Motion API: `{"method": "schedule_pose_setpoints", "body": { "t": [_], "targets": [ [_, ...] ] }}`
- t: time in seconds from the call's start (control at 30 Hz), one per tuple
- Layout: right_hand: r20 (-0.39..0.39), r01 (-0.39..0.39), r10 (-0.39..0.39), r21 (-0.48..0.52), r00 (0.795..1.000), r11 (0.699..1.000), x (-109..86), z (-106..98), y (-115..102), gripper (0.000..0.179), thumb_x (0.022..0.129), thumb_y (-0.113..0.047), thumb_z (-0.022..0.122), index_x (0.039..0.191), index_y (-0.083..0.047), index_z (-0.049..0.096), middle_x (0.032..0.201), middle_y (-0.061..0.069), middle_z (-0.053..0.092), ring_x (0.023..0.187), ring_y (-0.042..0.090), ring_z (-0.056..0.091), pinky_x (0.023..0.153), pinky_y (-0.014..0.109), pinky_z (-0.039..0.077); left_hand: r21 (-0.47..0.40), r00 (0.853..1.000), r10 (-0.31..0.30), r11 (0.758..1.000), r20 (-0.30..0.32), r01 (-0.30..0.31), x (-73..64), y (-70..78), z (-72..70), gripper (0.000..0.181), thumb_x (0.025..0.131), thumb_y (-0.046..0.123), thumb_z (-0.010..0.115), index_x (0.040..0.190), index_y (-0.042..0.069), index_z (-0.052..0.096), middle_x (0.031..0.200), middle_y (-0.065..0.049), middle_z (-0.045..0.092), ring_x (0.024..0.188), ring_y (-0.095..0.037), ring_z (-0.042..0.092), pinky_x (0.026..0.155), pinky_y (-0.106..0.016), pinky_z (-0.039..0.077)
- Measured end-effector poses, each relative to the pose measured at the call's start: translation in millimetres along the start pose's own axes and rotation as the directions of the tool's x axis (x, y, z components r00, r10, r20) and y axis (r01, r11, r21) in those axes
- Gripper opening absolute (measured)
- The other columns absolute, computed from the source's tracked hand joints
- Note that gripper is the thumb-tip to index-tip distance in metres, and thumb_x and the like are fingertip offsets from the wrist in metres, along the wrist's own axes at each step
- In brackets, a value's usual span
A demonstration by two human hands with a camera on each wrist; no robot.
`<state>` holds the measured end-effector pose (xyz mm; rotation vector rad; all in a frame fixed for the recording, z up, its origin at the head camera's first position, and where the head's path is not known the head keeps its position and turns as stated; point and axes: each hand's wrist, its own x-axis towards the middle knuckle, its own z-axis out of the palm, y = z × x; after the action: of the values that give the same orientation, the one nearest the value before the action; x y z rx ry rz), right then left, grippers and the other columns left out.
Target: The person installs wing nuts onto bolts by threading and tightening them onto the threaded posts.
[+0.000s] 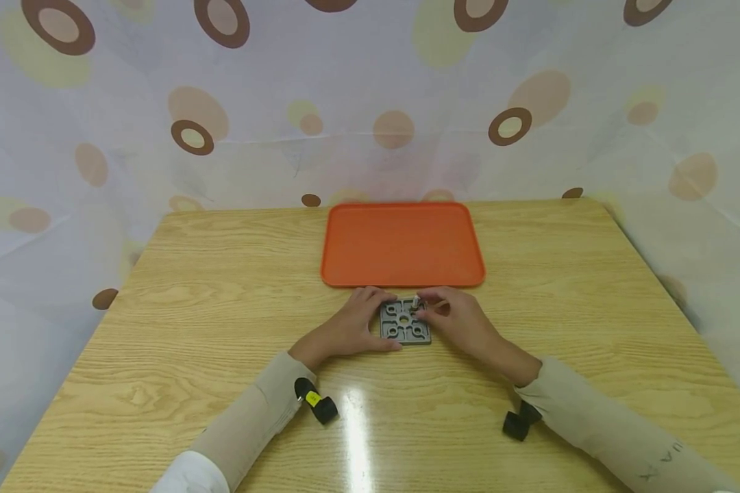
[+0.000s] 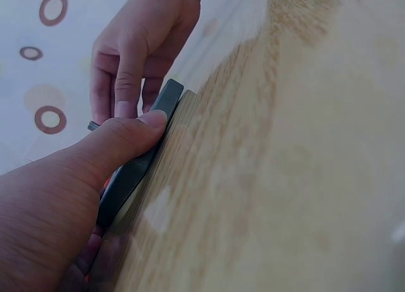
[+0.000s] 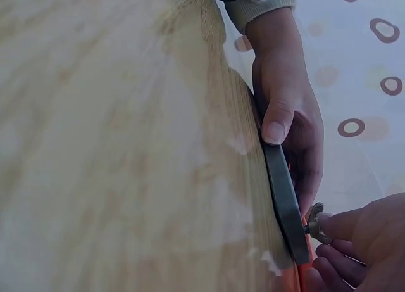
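Observation:
A square grey metal plate (image 1: pixel 405 333) with round holes and raised ribs lies on the wooden table. My left hand (image 1: pixel 351 325) grips it by its left side, thumb at the near edge and fingers at the far edge. At the plate's far right corner, my right hand (image 1: pixel 459 322) pinches a small metal wing screw (image 3: pixel 317 223) between thumb and fingers. The screw stands on the plate's upper face, its shank meeting the plate in the right wrist view. From the left wrist view, the plate's dark side (image 2: pixel 130 178) shows under my left thumb.
An orange tray (image 1: pixel 401 283) lies just beyond the plate. Behind the wooden table (image 1: pixel 240 274) hangs a white cloth (image 1: pixel 345 82) with brown and yellow circles. Each sleeve carries a black wrist strap (image 1: pixel 316 401).

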<state>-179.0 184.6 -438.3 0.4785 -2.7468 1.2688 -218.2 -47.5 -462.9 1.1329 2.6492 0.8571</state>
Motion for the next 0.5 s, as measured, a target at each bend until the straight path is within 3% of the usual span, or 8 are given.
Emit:
{"method": "schedule_pose_setpoints", "body": {
  "t": [0.5],
  "targets": [
    [-0.039, -0.007, 0.005, -0.034, 0.999, 0.999, -2.4, -2.9, -0.1, 0.011, 0.087, -0.013, 0.066, 0.095, -0.008, 0.070, 0.091, 0.000, 0.067, 0.083, 0.013, 0.060, 0.072, 0.033, 0.048, -0.006, 1.000, 0.008, 1.000, -0.009, -0.008, -0.4, -0.6, 0.3, 0.085, 0.071, 0.061, 0.069, 0.137, 0.017, 0.040, 0.123, 0.004, 0.040, 0.106, -0.010, 0.032, 0.091, -0.030, 0.034]
  ]
}}
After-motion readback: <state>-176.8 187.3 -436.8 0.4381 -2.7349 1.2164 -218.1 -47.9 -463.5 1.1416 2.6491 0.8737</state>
